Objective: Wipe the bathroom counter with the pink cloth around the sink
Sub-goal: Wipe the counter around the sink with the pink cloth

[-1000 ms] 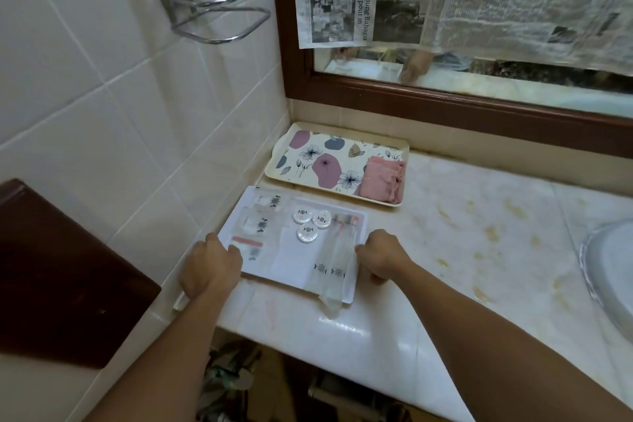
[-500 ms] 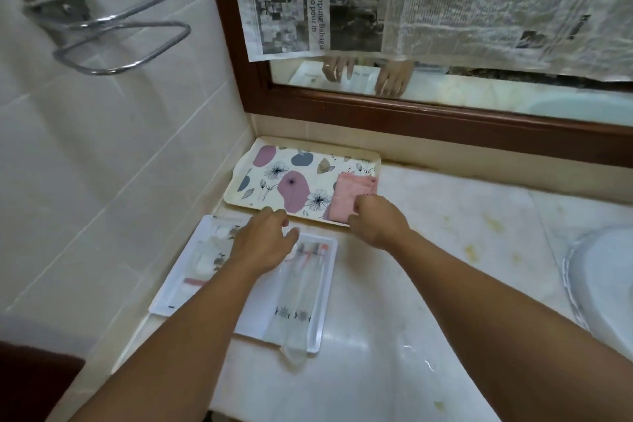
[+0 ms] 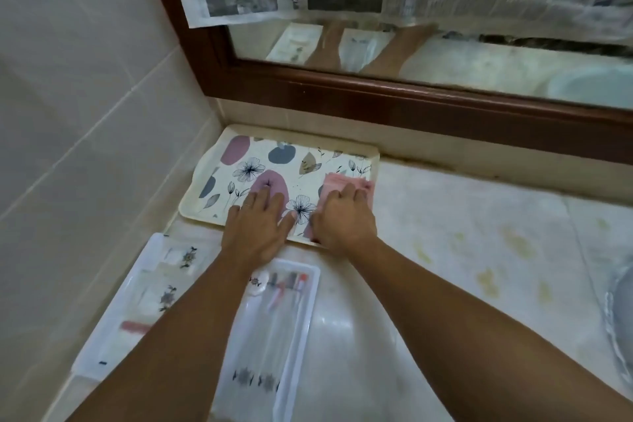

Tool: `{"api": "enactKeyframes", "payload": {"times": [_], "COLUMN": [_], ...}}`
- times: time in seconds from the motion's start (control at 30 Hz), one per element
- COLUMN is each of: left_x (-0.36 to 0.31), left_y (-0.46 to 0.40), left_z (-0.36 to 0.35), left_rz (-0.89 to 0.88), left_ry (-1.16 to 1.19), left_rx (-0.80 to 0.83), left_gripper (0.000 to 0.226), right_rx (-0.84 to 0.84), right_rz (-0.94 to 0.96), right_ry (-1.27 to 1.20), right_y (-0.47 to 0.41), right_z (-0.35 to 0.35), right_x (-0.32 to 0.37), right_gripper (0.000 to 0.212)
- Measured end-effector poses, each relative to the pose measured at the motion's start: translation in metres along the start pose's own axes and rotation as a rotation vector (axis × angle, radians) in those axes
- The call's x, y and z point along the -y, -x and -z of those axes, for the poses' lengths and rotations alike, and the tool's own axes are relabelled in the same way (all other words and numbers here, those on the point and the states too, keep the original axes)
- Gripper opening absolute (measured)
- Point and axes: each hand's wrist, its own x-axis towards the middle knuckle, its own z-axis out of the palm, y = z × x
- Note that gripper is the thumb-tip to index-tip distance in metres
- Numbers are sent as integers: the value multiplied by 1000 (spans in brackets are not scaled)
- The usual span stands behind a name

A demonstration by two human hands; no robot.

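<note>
The folded pink cloth (image 3: 342, 181) lies at the right end of a floral tray (image 3: 260, 164) in the counter's back left corner. My right hand (image 3: 342, 219) lies on top of the cloth, fingers bent over it, covering most of it. My left hand (image 3: 257, 226) rests flat on the tray beside it, fingers straight. The pale marble counter (image 3: 462, 233) shows yellowish stains. The sink (image 3: 621, 319) shows only as a rim at the right edge.
A white tray (image 3: 287, 346) of wrapped toiletries sits near the front edge, under my forearms. A wood-framed mirror (image 3: 411, 99) with newspaper taped over it runs along the back. A tiled wall (image 3: 85, 113) closes the left side.
Both hands left the white toiletry tray and moved back to the floral tray. My right hand came down onto the pink cloth and my left hand flattened beside it. The view moved closer.
</note>
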Motion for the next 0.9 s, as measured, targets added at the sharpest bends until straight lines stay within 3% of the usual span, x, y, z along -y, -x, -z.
{"api": "enactKeyframes", "payload": {"times": [0.17,0.37,0.5,0.6,0.7,0.9], "left_x": [-4,1,0,0,-7,-74], "left_y": [1,-1,-2,1,4,13], "left_z": [-5,-11,-7,-1,7,32], "left_rz": [26,20,16,5,11,-118], "left_ry": [6,-3,17,13,5,136], "left_rx": [-17,-6,14,32,55,96], "left_gripper": [72,59,56,56,60,63], "right_rx": [-35,-105,-57,-153,-242,-372], "right_rz": [3,51,-49,-145,-217,-344], "right_ry": [-52,-51,-323,-601,-833,-1010], "right_y": [-1,-3,-4,1,19,79], "right_z": [1,7,21,41,63,93], "right_x": [1,-1,-10,-21,-36,-84], "right_gripper": [50,22,20,9,25,24]}}
